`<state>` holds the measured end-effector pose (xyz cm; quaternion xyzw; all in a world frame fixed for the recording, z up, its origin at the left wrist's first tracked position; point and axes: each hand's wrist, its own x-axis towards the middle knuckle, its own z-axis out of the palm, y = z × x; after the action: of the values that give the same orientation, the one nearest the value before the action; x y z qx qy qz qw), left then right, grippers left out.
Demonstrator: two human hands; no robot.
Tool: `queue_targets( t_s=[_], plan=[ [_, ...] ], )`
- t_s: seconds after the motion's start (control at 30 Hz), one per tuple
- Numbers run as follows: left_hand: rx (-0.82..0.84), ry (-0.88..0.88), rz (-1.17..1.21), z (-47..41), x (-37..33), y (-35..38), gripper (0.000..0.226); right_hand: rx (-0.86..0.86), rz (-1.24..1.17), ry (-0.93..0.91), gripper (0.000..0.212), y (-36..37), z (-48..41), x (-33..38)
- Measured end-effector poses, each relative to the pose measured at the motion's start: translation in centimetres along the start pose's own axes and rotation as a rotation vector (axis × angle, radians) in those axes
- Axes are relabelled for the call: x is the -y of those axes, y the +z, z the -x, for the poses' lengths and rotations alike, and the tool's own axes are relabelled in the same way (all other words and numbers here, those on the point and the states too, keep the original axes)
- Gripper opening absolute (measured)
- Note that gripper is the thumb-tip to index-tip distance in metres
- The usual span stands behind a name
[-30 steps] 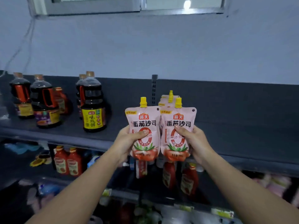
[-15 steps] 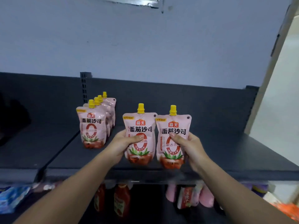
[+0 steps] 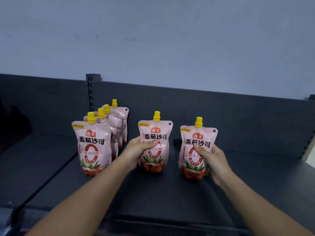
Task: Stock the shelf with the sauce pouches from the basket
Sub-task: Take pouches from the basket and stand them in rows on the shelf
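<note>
Now left hand [image 3: 136, 149] grips middle pouch [image 3: 158, 132], right hand [image 3: 212, 159] rightmost pouch [image 3: 198, 136], thumbs [image 3: 150, 143] front.

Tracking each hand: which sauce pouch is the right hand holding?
The rightmost pouch, apart from the rest; the right hand grips its lower half. The left hand holds the middle pouch, and the row at left stands untouched.

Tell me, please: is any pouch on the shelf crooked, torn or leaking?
Nothing stands out. The row of four stands upright on the shelf. The left hand holds the middle pouch and the right hand the right pouch, both upright. No tear or spill shows.
</note>
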<state>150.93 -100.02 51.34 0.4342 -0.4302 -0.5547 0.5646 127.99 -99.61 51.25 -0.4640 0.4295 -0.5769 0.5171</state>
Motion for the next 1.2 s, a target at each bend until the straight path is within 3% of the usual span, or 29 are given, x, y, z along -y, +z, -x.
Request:
queue_targets(
  t_s=[0.23, 0.67, 0.8, 0.97, 1.07, 1.2],
  plan=[
    [-0.152, 0.076, 0.057, -6.4, 0.1, 0.1, 0.029, -0.018, 0.031, -0.030, 0.010, 1.1, -5.4, -1.0],
    [-0.095, 0.107, 0.026, -11.2, 1.2, 0.5, 0.029, 0.041, 0.105, -0.081, 0.009, -1.4, -11.1, -1.0],
    [-0.226, 0.115, -0.096, -10.6, 1.8, 0.9, 0.037, 0.128, 0.199, -0.095, 0.017, -2.8, -11.6, -1.5],
    [-0.352, 0.135, -0.395, -9.8, 3.1, 0.8, 0.067, 0.251, 0.459, -0.082, 0.049, -4.4, -11.5, -1.8],
    [-0.395, 0.145, -0.538, -9.2, 3.4, 1.5, 0.076, 0.182, 0.570, -0.096, 0.063, -4.6, -11.8, -2.2],
    [-0.446, 0.234, -0.554, -8.9, 3.8, 2.1, 0.065, 0.067, 0.625, -0.140, 0.053, -4.5, -12.1, -2.4]
  ],
)
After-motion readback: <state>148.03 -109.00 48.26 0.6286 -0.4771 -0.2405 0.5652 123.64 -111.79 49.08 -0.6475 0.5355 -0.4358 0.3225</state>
